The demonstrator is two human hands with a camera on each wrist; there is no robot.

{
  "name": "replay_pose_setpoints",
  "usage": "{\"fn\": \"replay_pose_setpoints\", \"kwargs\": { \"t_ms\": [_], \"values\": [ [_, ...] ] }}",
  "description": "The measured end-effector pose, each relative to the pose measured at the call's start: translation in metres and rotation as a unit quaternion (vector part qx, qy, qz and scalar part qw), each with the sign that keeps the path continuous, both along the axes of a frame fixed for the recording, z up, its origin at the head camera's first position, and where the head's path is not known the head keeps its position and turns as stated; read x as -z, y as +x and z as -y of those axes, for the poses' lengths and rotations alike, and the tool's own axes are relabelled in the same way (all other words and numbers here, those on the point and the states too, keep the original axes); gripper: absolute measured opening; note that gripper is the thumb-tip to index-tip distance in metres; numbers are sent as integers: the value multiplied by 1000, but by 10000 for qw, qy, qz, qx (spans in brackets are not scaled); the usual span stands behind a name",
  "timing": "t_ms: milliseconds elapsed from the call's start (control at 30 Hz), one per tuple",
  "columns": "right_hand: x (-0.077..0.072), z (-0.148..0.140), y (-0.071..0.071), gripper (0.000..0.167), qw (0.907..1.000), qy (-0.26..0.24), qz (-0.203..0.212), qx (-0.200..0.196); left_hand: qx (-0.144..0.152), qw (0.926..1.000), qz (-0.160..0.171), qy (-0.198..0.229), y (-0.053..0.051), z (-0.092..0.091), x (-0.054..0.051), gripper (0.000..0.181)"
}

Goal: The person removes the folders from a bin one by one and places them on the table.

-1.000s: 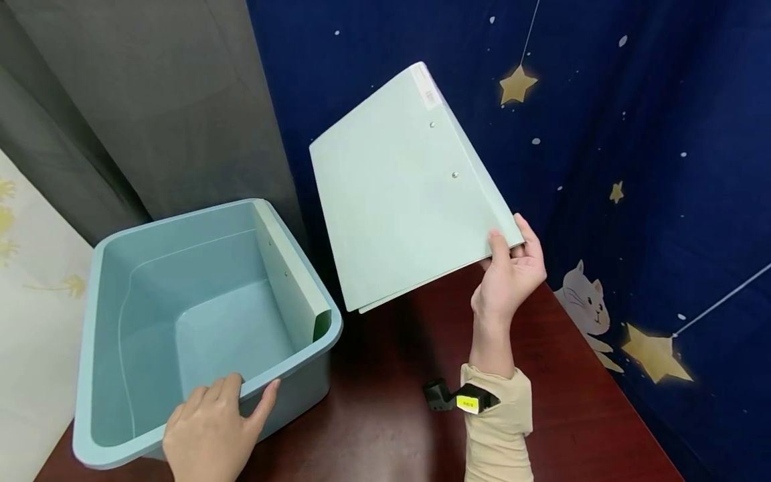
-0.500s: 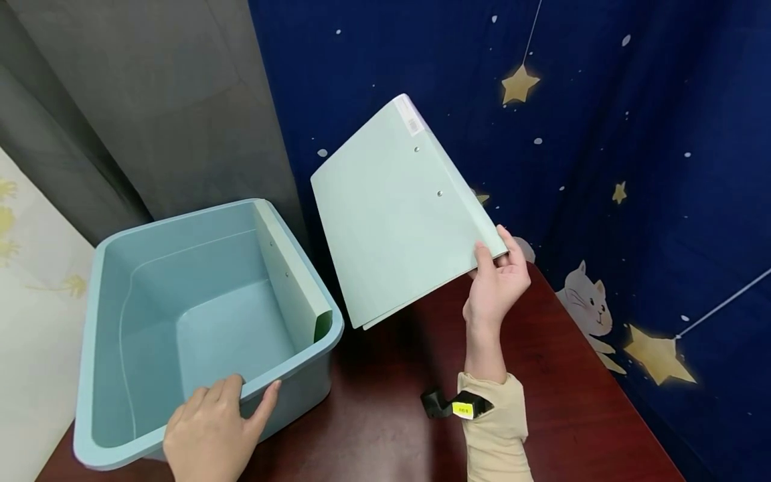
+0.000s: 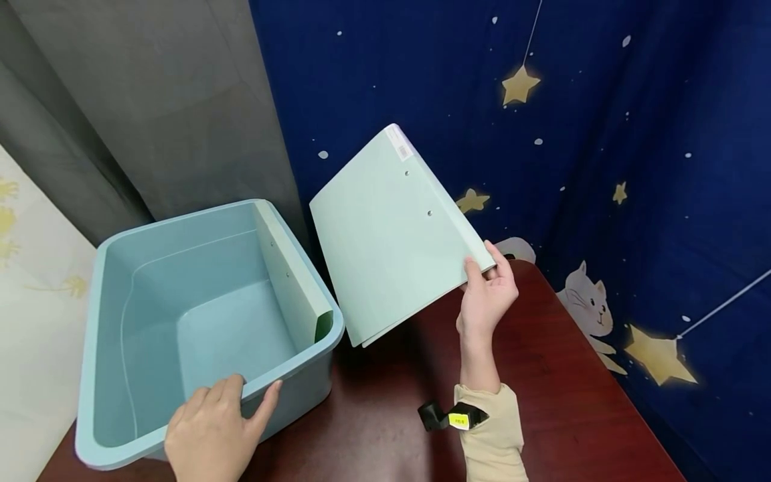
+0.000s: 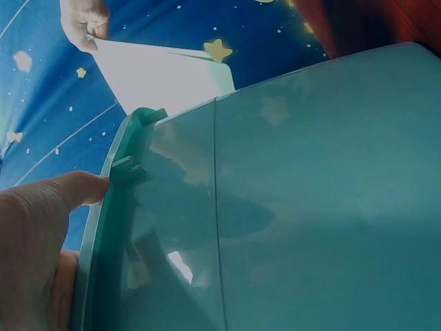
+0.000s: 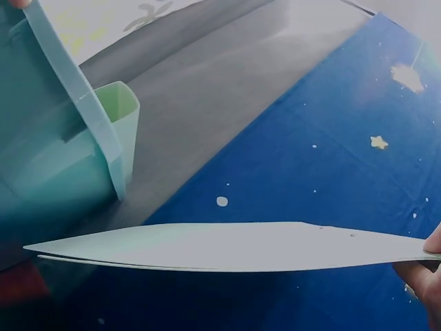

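Note:
In the head view my right hand [image 3: 486, 298] pinches the lower right corner of a pale green file folder [image 3: 391, 241], thumb on its front cover. The folder is tilted in the air, right of the light blue plastic tub [image 3: 207, 214]. My left hand [image 3: 211, 428] grips the tub's near rim, fingers over the inside and thumb outside. A second pale green folder [image 3: 289, 274] stands inside the tub against its right wall, spine up. Seen from the right wrist, the held folder [image 5: 227, 247] appears nearly edge-on, its covers slightly apart.
The tub stands on a dark red wooden table [image 3: 385, 415]. Behind hang a grey curtain [image 3: 162, 100] and a dark blue curtain [image 3: 385, 60] with stars and a cat. A pale cloth [image 3: 36, 321] lies along the left. A black wrist camera [image 3: 448, 416] sits on the right sleeve.
My right hand has lowered the held folder and brought it slightly to the left. The left hand and the tub have stayed in place.

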State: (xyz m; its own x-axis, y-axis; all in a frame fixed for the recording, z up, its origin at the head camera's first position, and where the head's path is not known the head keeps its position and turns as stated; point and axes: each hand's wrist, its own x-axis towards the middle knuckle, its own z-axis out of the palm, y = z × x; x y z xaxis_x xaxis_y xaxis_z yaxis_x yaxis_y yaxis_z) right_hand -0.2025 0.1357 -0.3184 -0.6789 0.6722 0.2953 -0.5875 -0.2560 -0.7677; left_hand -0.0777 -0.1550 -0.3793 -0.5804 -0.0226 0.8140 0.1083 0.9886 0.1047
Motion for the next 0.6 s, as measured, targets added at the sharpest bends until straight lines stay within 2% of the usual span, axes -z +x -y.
{"fn": "replay_pose_setpoints", "kwargs": {
  "t_ms": [267,600],
  "values": [
    [15,2,0,38,9999,-40,82,66,21,10000,-70,-18,-1,1,2,65],
    [28,4,5,38,9996,-107,226,133,-34,10000,61,-9,-2,3,4,63]
  ]
}}
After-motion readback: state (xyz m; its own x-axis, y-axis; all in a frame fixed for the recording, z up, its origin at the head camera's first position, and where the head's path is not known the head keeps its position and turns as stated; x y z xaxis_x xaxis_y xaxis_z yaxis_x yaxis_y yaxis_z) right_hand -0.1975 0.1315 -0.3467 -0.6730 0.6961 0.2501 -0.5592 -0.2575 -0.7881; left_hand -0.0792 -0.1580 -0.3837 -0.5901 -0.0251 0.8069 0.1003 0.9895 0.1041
